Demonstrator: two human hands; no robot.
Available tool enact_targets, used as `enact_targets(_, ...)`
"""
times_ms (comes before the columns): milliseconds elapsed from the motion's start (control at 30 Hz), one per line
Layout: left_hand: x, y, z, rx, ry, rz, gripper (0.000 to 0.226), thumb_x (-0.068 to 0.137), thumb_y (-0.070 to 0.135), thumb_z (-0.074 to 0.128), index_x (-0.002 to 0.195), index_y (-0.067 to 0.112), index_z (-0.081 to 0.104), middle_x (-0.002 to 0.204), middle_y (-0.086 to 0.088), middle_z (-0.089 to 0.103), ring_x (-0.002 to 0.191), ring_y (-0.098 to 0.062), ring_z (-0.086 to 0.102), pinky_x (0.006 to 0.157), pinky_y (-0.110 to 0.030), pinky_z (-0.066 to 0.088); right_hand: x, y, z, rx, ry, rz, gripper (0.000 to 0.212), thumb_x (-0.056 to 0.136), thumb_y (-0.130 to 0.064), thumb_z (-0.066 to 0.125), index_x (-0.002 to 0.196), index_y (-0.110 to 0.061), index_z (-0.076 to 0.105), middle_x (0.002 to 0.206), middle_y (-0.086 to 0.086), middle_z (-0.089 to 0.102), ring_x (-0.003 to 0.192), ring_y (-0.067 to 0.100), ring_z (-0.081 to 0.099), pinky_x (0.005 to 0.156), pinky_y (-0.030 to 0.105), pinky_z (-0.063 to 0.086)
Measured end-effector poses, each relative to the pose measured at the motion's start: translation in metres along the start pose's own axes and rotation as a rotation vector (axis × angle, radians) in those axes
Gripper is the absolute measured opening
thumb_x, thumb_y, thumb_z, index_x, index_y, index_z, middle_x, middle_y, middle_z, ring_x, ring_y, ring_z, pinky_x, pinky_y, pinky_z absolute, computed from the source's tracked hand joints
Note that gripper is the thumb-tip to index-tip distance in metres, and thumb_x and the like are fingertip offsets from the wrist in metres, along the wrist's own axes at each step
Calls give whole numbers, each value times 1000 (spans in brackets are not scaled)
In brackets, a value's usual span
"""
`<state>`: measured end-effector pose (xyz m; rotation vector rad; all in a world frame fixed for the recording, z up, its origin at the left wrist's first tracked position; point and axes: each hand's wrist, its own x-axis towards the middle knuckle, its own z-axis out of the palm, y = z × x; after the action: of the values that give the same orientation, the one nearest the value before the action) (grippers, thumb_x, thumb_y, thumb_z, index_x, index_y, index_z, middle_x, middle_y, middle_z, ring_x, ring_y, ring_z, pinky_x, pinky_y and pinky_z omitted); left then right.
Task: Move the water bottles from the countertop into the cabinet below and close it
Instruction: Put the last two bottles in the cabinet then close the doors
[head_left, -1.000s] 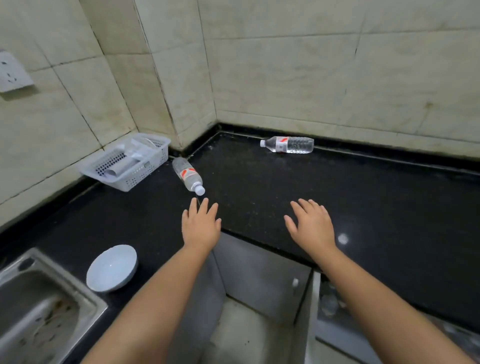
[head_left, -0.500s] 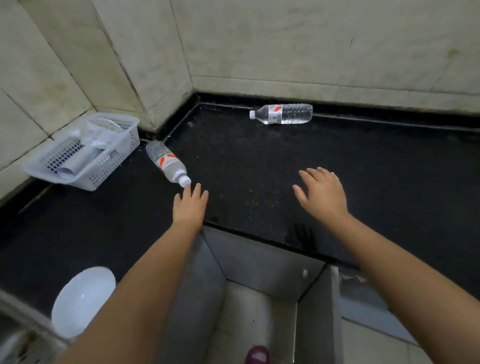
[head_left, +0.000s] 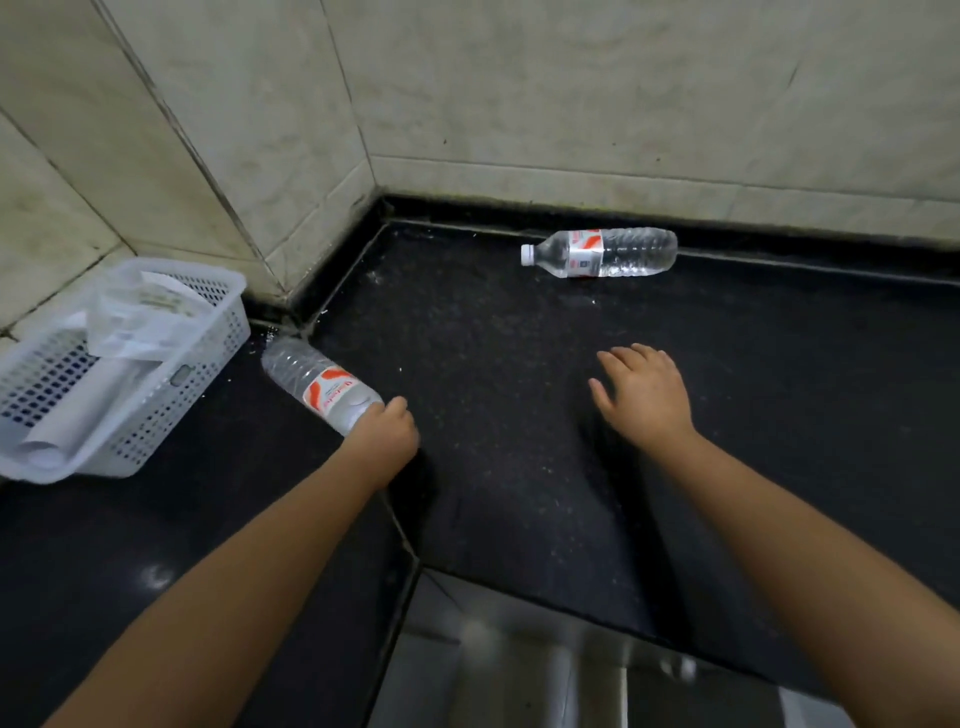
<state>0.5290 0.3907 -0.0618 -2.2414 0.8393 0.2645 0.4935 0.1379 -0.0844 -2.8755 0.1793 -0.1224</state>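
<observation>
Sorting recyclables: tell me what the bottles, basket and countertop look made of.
Bottles: clear thin plastic, ribbed, see-through walls.
Basket: white moulded plastic, perforated walls.
Countertop: probably polished black stone, speckled and glossy; could be a composite.

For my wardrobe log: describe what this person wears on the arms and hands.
Nothing is worn on what shows. Both forearms are bare, and no sleeve edge comes into the frame. The left hand and the right hand have no gloves, and I see no rings, watch, bracelet or markings at either wrist. The upper arms are out of view.
</observation>
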Motion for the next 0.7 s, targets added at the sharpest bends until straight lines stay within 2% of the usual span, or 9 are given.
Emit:
enact_targets(33,7,-7,-10,-29,57,-22,30,65,28,81,85,6,73,88,-10,72,90,-26,65,71,-25,53,12,-1,0,-19,-11,1,42,93,-23,49,131,-3,47,137,17,51,134,34,37,114,48,23)
enact_targets(67,15,-12,-19,-87,97,-37,30,69,23,78,90,4,70,91,-13,71,96,-29,63,75,-28,53,25,-2,0,-44,-21,4,43,94,-24,48,133,-5,45,139,16,49,135,32,35,114,46,22)
enact_targets(133,37,-18,-30,-215,128,-79,32,87,9,59,118,2,55,119,-16,60,120,-31,46,95,-34,45,53,-5,0,-90,-37,12,45,95,-25,46,136,-7,41,142,13,46,136,30,32,115,45,20)
enact_targets(233,77,-19,-35,-292,185,-90,38,92,9,50,130,8,43,131,-12,51,126,-28,38,102,-36,37,99,-7,6,-146,-51,2,50,94,-26,46,139,-9,34,146,12,39,138,29,28,115,47,18)
enact_targets(367,113,-10,-16,-346,233,30,37,97,21,46,132,12,42,132,-10,52,124,-26,39,101,-34,35,155,-6,22,-241,-85,-5,58,95,-25,45,144,-9,20,154,11,21,144,28,14,117,50,12)
enact_targets(500,133,-14,2,-477,356,58,36,99,27,42,132,13,45,131,-5,54,123,-22,38,101,-31,31,199,-11,37,-356,-73,-35,66,91,-13,48,146,-12,11,158,10,7,146,27,3,117,53,8)
enact_targets(600,140,-15,9,-585,369,86,39,97,28,47,132,10,48,129,-5,58,123,-24,40,103,-32,31,222,-10,44,-472,-118,6,80,88,-14,54,147,-18,1,158,12,-5,146,29,-5,115,58,3)
enact_targets(667,139,-14,13,-645,431,99,38,93,24,56,126,6,56,120,-10,65,118,-30,47,101,-37,35,228,-8,47,-508,-139,32,81,88,-16,56,147,-20,1,157,14,1,145,32,3,114,58,11)
enact_targets(700,140,-16,13,-659,485,113,36,88,21,61,120,3,61,111,-13,69,111,-34,53,97,-40,40,230,-8,46,-535,-123,26,80,88,-17,56,147,-21,3,155,17,10,142,35,12,113,55,19)
